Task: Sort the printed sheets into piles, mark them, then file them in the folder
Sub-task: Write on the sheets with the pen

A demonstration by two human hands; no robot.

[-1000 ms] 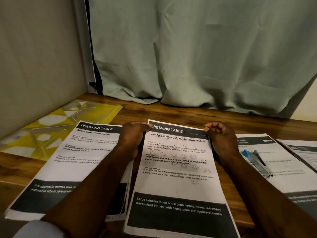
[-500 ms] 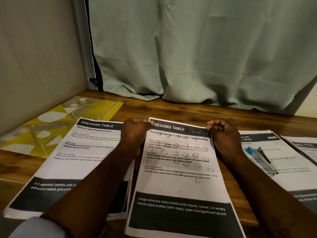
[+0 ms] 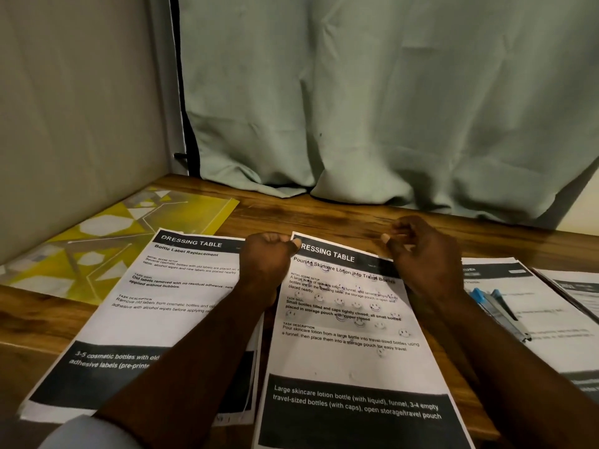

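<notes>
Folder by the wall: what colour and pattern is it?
The folder is yellow with white and grey angular shapes; head view.

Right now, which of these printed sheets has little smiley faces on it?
The middle sheet, headed Pouring Skincare Lotion into Travel Bottles, whose top corner the left hand pinches. The Bottle Label Replacement sheet beside it shows none.

Left grip (image 3: 269,257) pinching far left corner of middle sheet (image 3: 350,358); right grip (image 3: 424,257) curled, blurred, over far right corner. On bench (image 3: 324,215): yellow folder (image 3: 113,234) left, pens (image 3: 496,309) right.
</notes>
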